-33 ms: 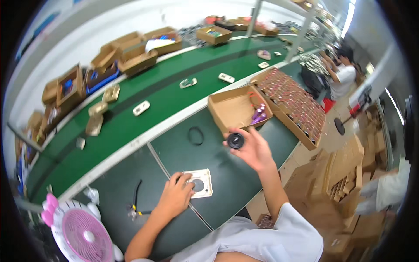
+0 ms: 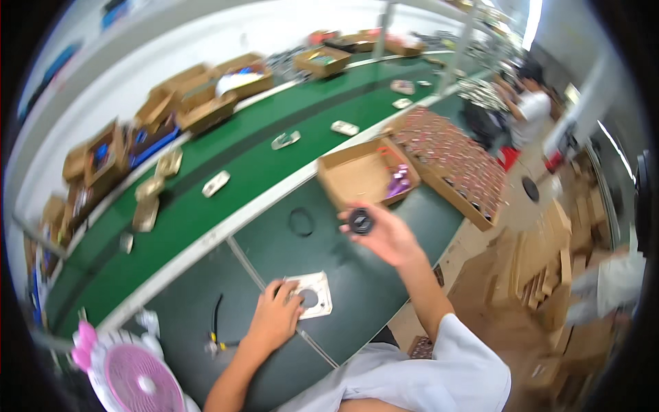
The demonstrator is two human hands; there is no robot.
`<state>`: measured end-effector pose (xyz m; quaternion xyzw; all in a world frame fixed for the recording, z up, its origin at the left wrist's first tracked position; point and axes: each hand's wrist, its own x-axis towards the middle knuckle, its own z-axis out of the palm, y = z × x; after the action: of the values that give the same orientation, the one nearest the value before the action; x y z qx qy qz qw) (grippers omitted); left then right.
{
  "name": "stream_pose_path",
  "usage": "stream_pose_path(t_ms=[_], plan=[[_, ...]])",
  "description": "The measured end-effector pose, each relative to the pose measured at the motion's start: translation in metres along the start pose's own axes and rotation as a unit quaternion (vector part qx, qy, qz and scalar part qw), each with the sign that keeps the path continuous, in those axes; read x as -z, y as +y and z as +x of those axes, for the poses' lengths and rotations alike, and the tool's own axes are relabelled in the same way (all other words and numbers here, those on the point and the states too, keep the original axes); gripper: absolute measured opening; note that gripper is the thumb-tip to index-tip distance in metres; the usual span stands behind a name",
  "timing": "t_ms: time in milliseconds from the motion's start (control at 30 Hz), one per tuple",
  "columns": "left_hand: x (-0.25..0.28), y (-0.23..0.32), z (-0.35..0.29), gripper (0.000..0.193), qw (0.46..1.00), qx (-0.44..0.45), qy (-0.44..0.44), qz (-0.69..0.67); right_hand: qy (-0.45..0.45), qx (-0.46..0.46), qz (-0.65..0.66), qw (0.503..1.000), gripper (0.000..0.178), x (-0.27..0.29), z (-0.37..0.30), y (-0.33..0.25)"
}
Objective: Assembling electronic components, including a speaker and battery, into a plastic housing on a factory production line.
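Observation:
My right hand is raised over the bench, its fingers closed around a black round disc-shaped part. The part's round face is turned up; what kind of part it is cannot be made out. My left hand rests at the left edge of a white square plate, with fingers apart and their tips on it. This plate lies flat on the dark green bench and has a large round opening in its middle. A thin black ring lies on the bench beyond the plate.
A cardboard box with purple pieces stands beyond my right hand, beside a large tray of reddish parts. Yellow-and-black pliers and a pink-and-white fan are at left. White housings lie on the green conveyor. A co-worker sits far right.
The whole view has shifted slightly. My right hand still holds the black round part, now tilted a little differently. My left hand stays on the white plate.

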<state>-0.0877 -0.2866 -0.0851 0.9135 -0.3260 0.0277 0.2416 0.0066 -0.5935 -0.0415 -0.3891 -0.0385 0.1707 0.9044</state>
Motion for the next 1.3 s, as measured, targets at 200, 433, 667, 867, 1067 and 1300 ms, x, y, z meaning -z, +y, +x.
stream_pose_path(t_ms=[200, 433, 667, 867, 1067, 1300], plan=[[0.004, 0.001, -0.013, 0.024, 1.0, 0.013, -0.002, 0.005, 0.024, 0.294, -0.653, 0.698, 0.026, -0.039, 0.023, 0.023], [0.005, 0.003, 0.004, 0.023, 0.999, 0.031, -0.028, -0.011, 0.238, 0.215, -0.783, 0.532, 0.047, 0.073, -0.022, 0.048], [0.009, 0.005, -0.005, 0.023, 0.997, 0.073, -0.037, -0.01, 0.22, 0.111, -0.67, 0.7, 0.043, 0.112, -0.034, -0.059], [0.005, 0.012, -0.001, 0.023, 0.997, 0.065, -0.036, -0.016, 0.41, 0.172, -0.817, 0.366, 0.028, 0.233, -0.069, -0.146], [0.007, 0.012, -0.001, 0.023, 0.998, 0.06, -0.027, -0.004, 0.39, 0.102, -0.81, 0.425, 0.023, 0.231, -0.068, -0.183], [0.008, 0.01, 0.0, 0.023, 0.998, 0.061, -0.02, -0.006, 0.23, 0.024, -0.916, 0.329, 0.031, 0.222, -0.055, -0.214]])
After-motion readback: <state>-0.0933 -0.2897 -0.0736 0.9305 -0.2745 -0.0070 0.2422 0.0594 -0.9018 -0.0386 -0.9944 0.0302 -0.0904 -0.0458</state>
